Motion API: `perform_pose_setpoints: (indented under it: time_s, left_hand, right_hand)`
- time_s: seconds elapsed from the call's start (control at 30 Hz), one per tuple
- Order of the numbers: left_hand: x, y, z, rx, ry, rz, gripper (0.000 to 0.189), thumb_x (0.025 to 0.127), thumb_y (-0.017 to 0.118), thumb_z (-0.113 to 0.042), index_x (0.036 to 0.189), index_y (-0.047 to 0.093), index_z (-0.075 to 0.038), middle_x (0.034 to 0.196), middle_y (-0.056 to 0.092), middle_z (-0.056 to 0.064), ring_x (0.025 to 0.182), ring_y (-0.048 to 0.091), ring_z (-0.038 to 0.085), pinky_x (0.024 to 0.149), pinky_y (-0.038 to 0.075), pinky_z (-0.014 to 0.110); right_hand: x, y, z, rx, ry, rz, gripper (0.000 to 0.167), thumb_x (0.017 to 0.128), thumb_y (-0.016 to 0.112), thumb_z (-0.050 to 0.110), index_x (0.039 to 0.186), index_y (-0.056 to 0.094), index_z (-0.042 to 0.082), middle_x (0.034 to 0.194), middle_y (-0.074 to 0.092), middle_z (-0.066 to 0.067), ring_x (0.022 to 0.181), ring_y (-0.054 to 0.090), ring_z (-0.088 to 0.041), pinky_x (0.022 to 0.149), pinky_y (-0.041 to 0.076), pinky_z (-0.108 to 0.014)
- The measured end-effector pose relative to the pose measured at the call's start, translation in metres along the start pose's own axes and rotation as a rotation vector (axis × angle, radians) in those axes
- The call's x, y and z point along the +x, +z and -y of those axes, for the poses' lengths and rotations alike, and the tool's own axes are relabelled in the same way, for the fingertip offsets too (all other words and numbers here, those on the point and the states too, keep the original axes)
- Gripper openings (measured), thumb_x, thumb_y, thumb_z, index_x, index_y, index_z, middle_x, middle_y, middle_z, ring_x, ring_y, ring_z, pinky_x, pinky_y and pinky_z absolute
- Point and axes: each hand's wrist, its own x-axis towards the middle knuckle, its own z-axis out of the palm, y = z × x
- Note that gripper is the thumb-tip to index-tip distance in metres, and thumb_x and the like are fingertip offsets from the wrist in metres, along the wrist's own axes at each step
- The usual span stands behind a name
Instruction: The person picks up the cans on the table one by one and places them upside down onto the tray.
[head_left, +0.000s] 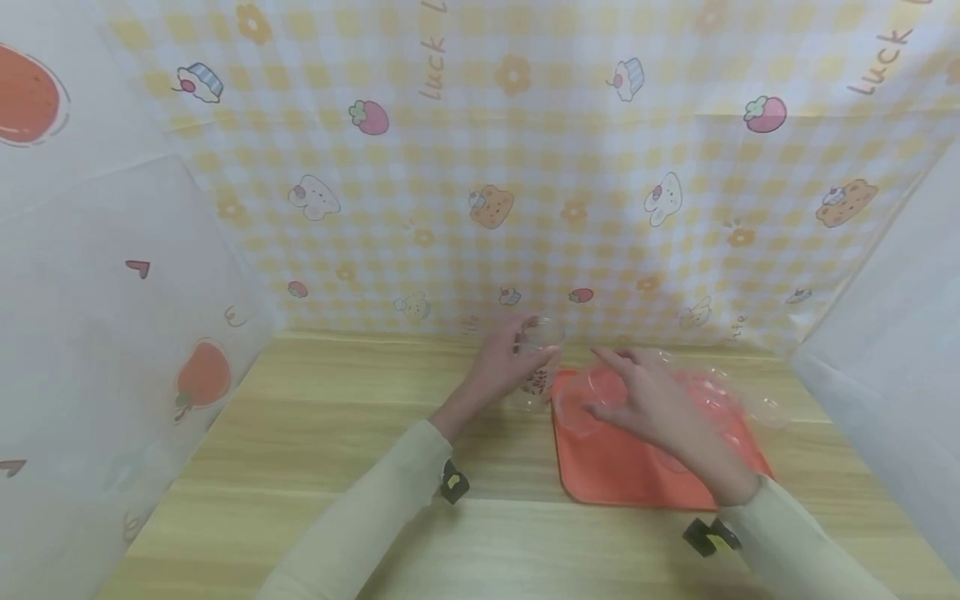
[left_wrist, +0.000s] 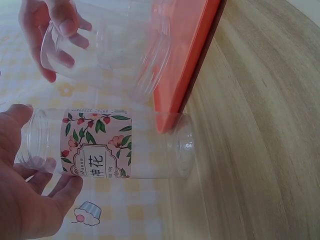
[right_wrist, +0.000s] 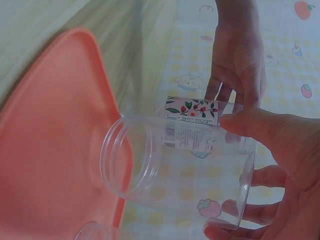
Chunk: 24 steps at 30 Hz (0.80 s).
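My left hand (head_left: 504, 360) grips a tall clear plastic jar (left_wrist: 155, 145) near its threaded neck. A pink floral label (left_wrist: 97, 142) with Chinese characters wraps this jar, which stands upright on the wooden table beside the tray's left edge. With spread, bent fingers, my right hand (right_wrist: 280, 175) holds a wider clear plastic jar (right_wrist: 180, 175) around its base. That jar is upside down, its threaded mouth (right_wrist: 107, 160) facing the orange tray (head_left: 615, 475) near the left rim. In the right wrist view the labelled jar shows behind it, partly seen through its clear wall.
More clear plastic containers (head_left: 716, 396) stand at the tray's back right, partly hidden by my right hand and forearm. A yellow checked cloth (head_left: 517, 150) with printed cartoons hangs behind the wooden table (head_left: 360, 417). White printed sheets (head_left: 97, 292) close off both sides.
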Motion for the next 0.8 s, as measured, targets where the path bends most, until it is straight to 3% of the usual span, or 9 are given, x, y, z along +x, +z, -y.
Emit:
perform_pose_setpoints:
  time_s: [0.37, 0.67, 0.8]
  left_hand:
    - [-0.001, 0.0, 0.0, -0.02, -0.007, 0.0, 0.062, 0.095, 0.072, -0.039, 0.144, 0.052, -0.007, 0.139, 0.057, 0.01, 0.118, 0.058, 0.024, 0.096, 0.053, 0.038]
    - [0.0, 0.001, -0.002, -0.012, -0.024, -0.005, 0.062, 0.095, 0.073, -0.034, 0.145, 0.051, -0.006, 0.138, 0.057, 0.01, 0.12, 0.057, 0.022, 0.098, 0.051, 0.035]
    - [0.001, 0.001, -0.002, -0.011, -0.026, -0.005, 0.062, 0.094, 0.074, -0.034, 0.145, 0.051, -0.007, 0.139, 0.057, 0.01, 0.119, 0.057, 0.022, 0.097, 0.052, 0.036]
  right_hand:
    - [0.012, 0.004, -0.006, -0.004, -0.038, -0.014, 0.083, 0.076, 0.089, 0.03, 0.145, 0.053, 0.001, 0.123, 0.057, -0.026, 0.101, 0.06, -0.041, 0.08, 0.054, -0.057]
    - [0.021, 0.002, -0.008, -0.032, -0.013, 0.041, 0.084, 0.079, 0.088, 0.034, 0.147, 0.051, 0.001, 0.12, 0.057, -0.028, 0.085, 0.062, -0.035, 0.067, 0.056, -0.051]
    - [0.025, 0.002, -0.009, -0.041, -0.004, 0.061, 0.085, 0.081, 0.086, 0.037, 0.148, 0.049, 0.001, 0.121, 0.058, -0.031, 0.085, 0.063, -0.037, 0.067, 0.057, -0.052]
